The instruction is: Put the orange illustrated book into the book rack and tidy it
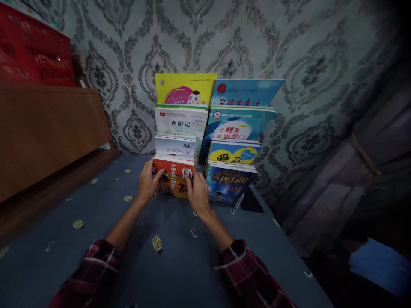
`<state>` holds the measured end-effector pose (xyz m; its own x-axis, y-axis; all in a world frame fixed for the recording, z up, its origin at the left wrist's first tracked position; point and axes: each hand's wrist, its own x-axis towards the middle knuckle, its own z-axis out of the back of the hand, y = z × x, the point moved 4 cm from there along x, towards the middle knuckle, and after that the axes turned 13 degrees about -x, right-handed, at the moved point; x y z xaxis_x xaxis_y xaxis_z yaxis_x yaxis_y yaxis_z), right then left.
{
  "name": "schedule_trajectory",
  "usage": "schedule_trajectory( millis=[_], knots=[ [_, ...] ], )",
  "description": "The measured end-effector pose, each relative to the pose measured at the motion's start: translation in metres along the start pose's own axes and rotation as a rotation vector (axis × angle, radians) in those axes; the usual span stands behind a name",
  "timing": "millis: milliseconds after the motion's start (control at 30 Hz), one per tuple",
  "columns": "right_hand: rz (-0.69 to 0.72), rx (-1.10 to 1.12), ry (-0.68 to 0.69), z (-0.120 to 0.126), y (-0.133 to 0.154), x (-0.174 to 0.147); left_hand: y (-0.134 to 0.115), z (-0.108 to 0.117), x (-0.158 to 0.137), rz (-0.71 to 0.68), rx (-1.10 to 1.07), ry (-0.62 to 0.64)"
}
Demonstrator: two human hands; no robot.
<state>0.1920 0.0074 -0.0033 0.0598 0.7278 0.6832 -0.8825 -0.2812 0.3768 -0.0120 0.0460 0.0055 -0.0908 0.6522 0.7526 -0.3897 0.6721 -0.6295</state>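
Note:
Two side-by-side columns of upright books stand against the wall, taller ones behind shorter ones. My left hand [149, 182] and my right hand [198, 192] grip the left and right edges of the red-orange book [173, 177] at the front of the left column, thumbs on its cover. Behind it rise a pale book [175, 146], a white-green book [180, 122] and a yellow book [184, 87]. The right column has a dark blue book [228, 184] in front, just right of my right hand, then a yellow-and-blue book [234, 152], a teal book [239, 124] and a blue book [247, 90].
The books rest on a dark blue patterned surface [157, 273]. At the left is a wooden cabinet [48, 128] with a red plastic basket [35, 47] on top. Damask wallpaper [135, 85] covers the wall behind. A tied curtain [349, 171] hangs at the right.

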Motion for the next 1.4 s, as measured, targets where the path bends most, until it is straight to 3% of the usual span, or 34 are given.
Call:
schedule_trajectory(
  millis=[733,1133,1400],
  knots=[
    [-0.054,-0.153,-0.044,-0.007,0.009,-0.009,-0.007,0.005,0.006,0.064,-0.119,0.009],
    [-0.051,0.018,-0.019,-0.002,0.006,-0.006,-0.004,0.007,0.007,0.064,-0.111,0.050],
    [-0.085,0.216,-0.083,0.002,0.008,0.003,-0.007,0.005,0.005,0.005,-0.050,0.052]
  ],
)
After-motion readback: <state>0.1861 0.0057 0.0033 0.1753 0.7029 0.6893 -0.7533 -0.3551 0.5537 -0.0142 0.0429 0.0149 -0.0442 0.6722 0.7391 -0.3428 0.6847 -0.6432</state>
